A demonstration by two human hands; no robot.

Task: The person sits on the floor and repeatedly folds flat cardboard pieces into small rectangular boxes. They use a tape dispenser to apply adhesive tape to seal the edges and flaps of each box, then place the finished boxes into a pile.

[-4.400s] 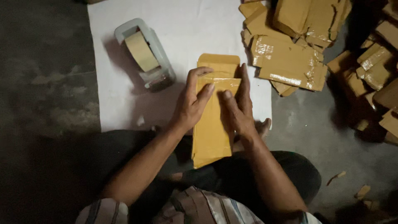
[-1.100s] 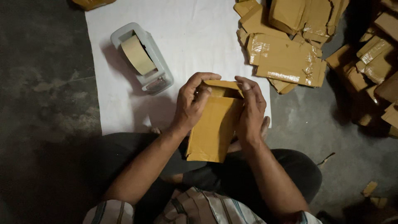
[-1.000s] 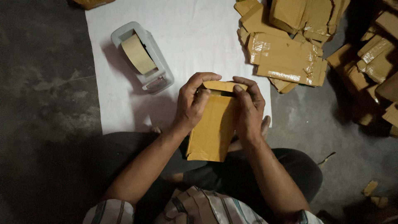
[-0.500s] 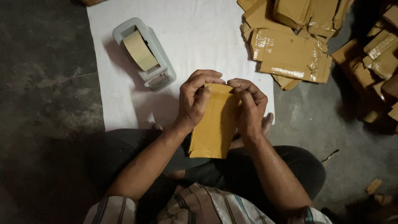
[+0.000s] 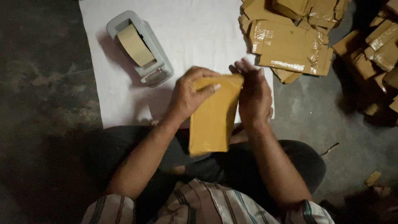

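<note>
White sheet (image 5: 199,45) on the floor, tape dispenser (image 5: 139,47) nearby; left hand (image 5: 188,97) and right hand (image 5: 253,97) have fingers clamped on the yellow envelope (image 5: 211,118).

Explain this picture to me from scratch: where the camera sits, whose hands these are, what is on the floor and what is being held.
There is no machine here. The picture comes from a camera worn on a person's head, looking down at that person's own two bare hands and lap; the person appears to sit on a dark concrete floor.

The left hand and the right hand both grip the top end of a flat yellow-brown paper envelope, held above the lap, with the left thumb pressed across its upper edge.

In front lies a white sheet of paper spread on the floor. On it stands a grey tape dispenser with a roll of tan tape. At the upper right is a pile of brown parcels wrapped in shiny tape, partly on the sheet, with more parcels in the dim right edge.
</note>
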